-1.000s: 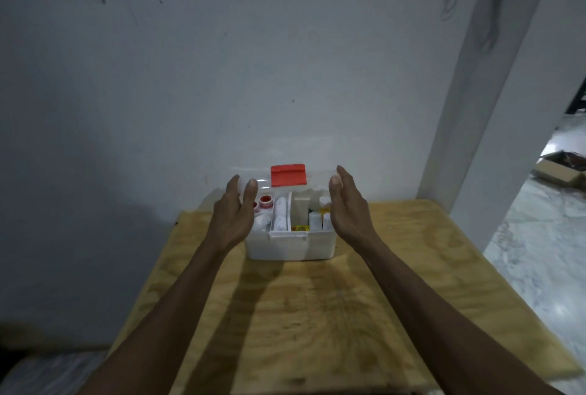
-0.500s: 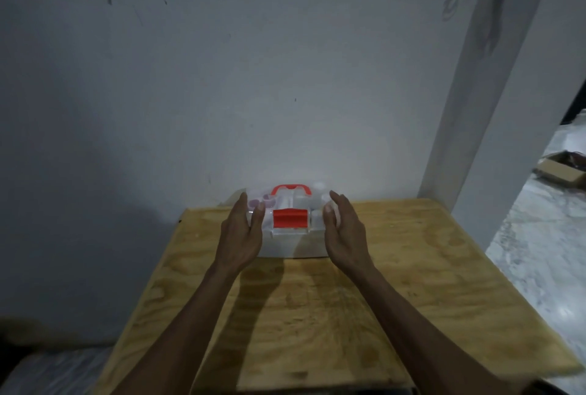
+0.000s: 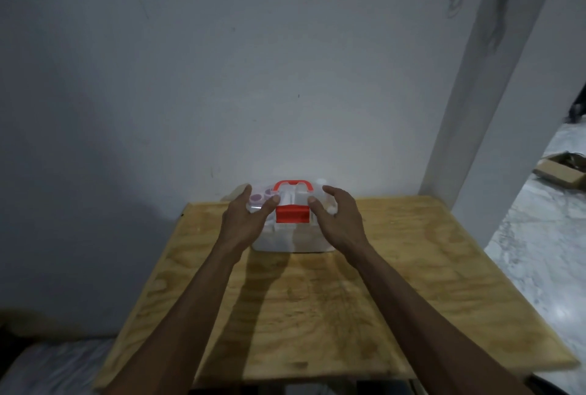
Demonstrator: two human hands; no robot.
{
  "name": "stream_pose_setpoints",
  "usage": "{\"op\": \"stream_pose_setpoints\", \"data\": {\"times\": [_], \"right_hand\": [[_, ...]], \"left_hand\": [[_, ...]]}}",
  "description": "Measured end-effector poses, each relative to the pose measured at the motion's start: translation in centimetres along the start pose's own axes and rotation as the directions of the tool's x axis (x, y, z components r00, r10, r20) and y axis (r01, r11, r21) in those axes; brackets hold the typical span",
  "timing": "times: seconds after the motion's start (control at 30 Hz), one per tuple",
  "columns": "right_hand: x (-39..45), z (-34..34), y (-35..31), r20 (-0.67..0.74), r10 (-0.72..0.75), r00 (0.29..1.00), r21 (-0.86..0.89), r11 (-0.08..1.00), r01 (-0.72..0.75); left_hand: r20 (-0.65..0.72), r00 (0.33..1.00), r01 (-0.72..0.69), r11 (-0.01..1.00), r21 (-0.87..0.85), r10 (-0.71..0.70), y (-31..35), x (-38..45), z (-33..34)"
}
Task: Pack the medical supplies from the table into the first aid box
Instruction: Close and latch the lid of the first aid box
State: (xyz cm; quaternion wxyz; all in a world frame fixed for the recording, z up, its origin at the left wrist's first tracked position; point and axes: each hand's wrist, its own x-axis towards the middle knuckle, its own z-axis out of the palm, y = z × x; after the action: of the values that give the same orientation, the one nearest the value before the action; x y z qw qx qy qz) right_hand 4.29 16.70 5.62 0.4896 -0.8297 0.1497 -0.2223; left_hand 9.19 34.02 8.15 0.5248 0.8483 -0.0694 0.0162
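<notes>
The white first aid box (image 3: 290,240) stands at the far middle of the plywood table (image 3: 317,315), its clear lid down. A red latch (image 3: 292,214) sits at the lid's front and a red handle (image 3: 293,185) on top. Through the lid I see blurred supplies with round pinkish caps (image 3: 261,198). My left hand (image 3: 245,221) rests on the lid's left side, thumb next to the latch. My right hand (image 3: 337,220) rests on the lid's right side, thumb at the latch's right end.
A white wall rises right behind the box. A white pillar (image 3: 494,109) stands at the table's far right corner. On the marble floor to the right lies a cardboard box (image 3: 559,169). The near half of the table shows only bare wood.
The lid was standing up with the supplies exposed; it has come down over the box. Both hands moved from the box's sides onto the lid, thumbs beside the red latch.
</notes>
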Motion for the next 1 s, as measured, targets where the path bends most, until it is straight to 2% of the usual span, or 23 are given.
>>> {"op": "stream_pose_setpoints", "data": {"times": [0.07,0.17,0.23,0.3,0.43,0.73,1.0], "right_hand": [[0.1,-0.2,0.4,0.048,0.019,0.999,-0.004,1.000,-0.019],[0.1,-0.8,1.1,0.101,0.017,0.995,-0.058,0.998,-0.011],[0.0,-0.8,1.8,0.119,-0.010,0.993,-0.103,0.994,0.022],[0.1,1.1,2.5,0.169,-0.009,0.986,-0.159,0.987,0.037],[-0.8,1.5,3.2,0.130,-0.036,0.991,-0.148,0.987,0.056],[-2.0,0.4,2.5,0.051,-0.129,0.990,-0.170,0.976,0.136],[-0.6,0.4,3.1,0.073,-0.136,0.988,-0.166,0.975,0.146]], "left_hand": [[0.028,1.000,0.010,1.000,-0.002,-0.010,-0.4,0.2,-0.2],[0.075,0.996,-0.051,0.997,0.054,0.047,-1.0,-0.2,-0.1],[0.081,0.991,-0.112,0.989,0.092,0.105,-1.4,-0.8,0.2],[0.060,0.992,-0.114,0.989,0.094,0.109,-3.4,-0.6,0.2],[0.042,0.982,-0.189,0.978,0.091,0.186,-4.2,-1.4,0.6],[-0.067,0.971,-0.226,0.972,0.062,0.230,-4.0,-2.6,1.5],[-0.097,0.957,-0.267,0.961,0.071,0.273,-4.4,-1.1,1.8]]}}
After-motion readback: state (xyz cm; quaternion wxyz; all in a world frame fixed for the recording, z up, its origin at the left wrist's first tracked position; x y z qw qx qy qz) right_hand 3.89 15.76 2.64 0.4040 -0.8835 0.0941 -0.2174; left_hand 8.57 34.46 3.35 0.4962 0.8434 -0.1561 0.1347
